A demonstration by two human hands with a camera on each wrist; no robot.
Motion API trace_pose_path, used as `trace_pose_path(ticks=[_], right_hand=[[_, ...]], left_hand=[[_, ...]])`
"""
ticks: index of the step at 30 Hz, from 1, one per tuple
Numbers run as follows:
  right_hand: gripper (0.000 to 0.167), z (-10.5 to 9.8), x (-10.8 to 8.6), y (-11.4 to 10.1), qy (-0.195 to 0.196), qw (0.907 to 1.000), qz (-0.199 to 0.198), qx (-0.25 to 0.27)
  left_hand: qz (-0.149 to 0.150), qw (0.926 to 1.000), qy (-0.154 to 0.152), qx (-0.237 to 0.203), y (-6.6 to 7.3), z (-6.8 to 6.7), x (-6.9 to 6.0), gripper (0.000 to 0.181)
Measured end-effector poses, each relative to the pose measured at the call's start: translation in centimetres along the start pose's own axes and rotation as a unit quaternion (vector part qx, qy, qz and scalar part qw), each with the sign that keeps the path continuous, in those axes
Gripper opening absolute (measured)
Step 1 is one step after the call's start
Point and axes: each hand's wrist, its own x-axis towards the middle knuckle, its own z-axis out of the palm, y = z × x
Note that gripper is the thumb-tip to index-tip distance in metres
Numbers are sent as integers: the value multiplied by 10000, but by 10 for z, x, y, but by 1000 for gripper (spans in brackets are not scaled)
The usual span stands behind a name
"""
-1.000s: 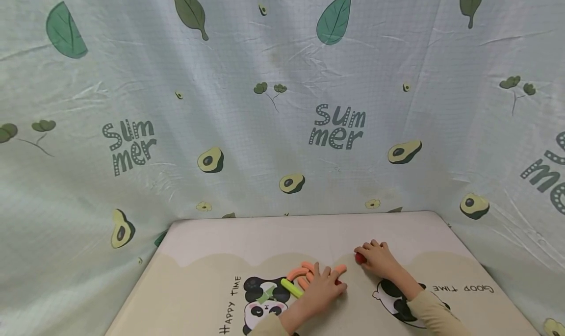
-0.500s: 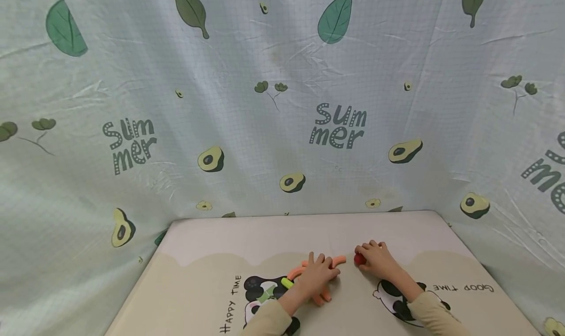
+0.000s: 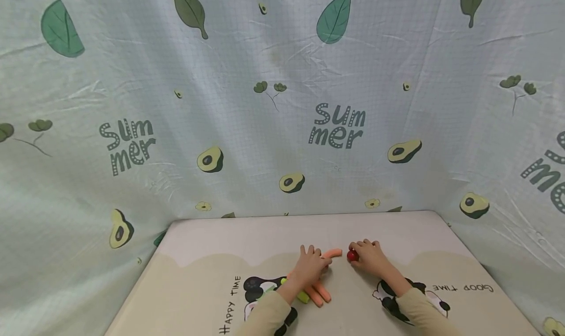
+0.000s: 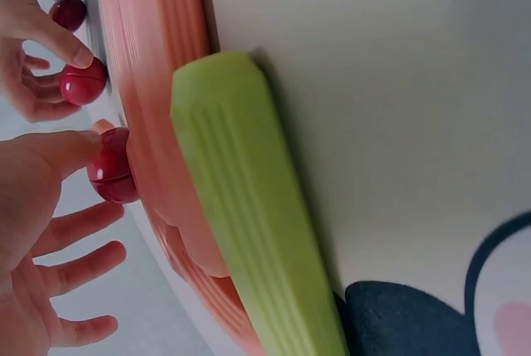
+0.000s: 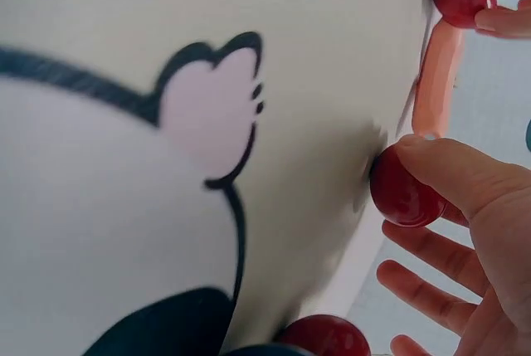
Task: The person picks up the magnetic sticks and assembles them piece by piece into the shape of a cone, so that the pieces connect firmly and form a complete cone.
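My left hand [image 3: 311, 267] pinches a glossy red ball with a seam [image 4: 114, 165] between thumb and index finger, the other fingers spread. It is over a bunch of ridged orange sticks [image 3: 318, 294] and one ridged green stick [image 3: 303, 297]. A curved orange stick [image 3: 332, 253] lies just beyond its fingertips. To the right, my right hand [image 3: 371, 257] holds a second red ball [image 5: 406, 190], thumb pressed on it. Another red ball [image 5: 328, 338] rests near that hand; in the head view it is hidden. My left forearm covers part of the bunch.
The pale tabletop [image 3: 198, 238] carries printed pandas and lettering. Behind it hangs a curtain [image 3: 247, 130] with leaf and avocado prints. The table's far edge lies close to the curtain.
My left hand has moved away from me and slightly left, uncovering orange stick ends. The curved orange stick has shifted farther back and left. My right hand has moved slightly left with its red ball.
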Motion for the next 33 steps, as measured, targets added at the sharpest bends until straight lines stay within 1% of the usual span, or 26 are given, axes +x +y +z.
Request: trace_pose_path(ticks=[3,5,7,11,12,13,16,18,19,22,26,28,31,33], right_hand=[[34,1,4,-2,-84,9999,65,35],[33,1,5,-3,-121,9998,115,89],[33,1,6,-3,-122,9997,136,149],[33,0,7,-6,-75,9996,150,229],[33,0,8,-7,-73,9995,152,259],[33,0,8,-8,-72,9994,153,296],[33,1,12,-12,-160,9987,192,433],[33,1,14,-15,-224,9983,221,485],[33,2,15,-16,-245,9982,238,496],[34,3,18,-18,-221,9979,252,559],[37,6,21,-20,-177,9974,212,662],[37,7,23,-22,-181,9973,175,693],[37,7,26,-25,-200,9969,127,750],[36,7,28,-27,-218,9963,133,814]], left_hand=[[-27,9999,-90,95,-1,1,0,13],[4,9999,-53,147,-1,1,1,13],[34,9996,23,268,-1,2,1,26],[16,9993,215,316,-5,3,0,51],[-1,9991,211,360,-6,3,0,54],[-26,9992,216,323,-8,3,0,50],[-78,9997,154,165,-15,4,1,30],[-114,9999,102,-14,-20,5,2,17],[-133,9998,106,-109,-23,5,2,13],[-205,9993,-19,-317,-32,8,1,18],[-270,9968,-266,-698,-43,12,-3,32],[-314,9944,-352,-945,-47,13,-4,31],[-422,9888,-369,-1380,-52,13,-5,31],[-502,9860,-334,-1555,-54,13,-4,33]])
